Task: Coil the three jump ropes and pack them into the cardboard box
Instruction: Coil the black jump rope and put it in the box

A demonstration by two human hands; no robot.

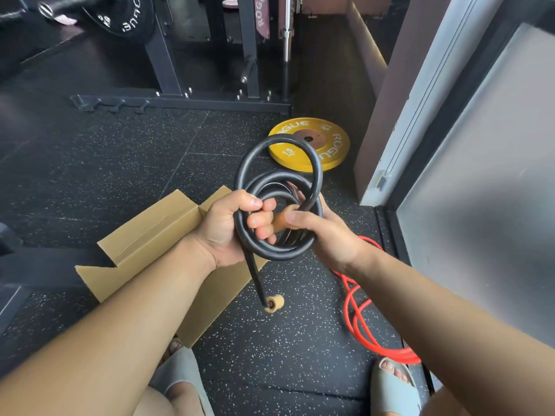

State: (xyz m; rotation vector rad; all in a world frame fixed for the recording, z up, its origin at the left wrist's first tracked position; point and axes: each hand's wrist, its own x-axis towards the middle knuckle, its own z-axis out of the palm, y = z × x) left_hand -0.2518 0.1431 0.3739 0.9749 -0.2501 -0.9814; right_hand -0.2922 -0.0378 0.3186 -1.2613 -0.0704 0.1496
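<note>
The black jump rope [279,175] is held coiled above the floor, beside the cardboard box [144,235]. Its loops are clenched in the left hand [231,232], and one wooden handle [280,219] is pinched by the right hand [327,235]. The rope is judged thick, heavy and springy, so it is best gripped where the loops cross. A red rope [360,319] is seen on the floor, near right.

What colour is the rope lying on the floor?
The floor rope is red-orange; head view shows it.
</note>
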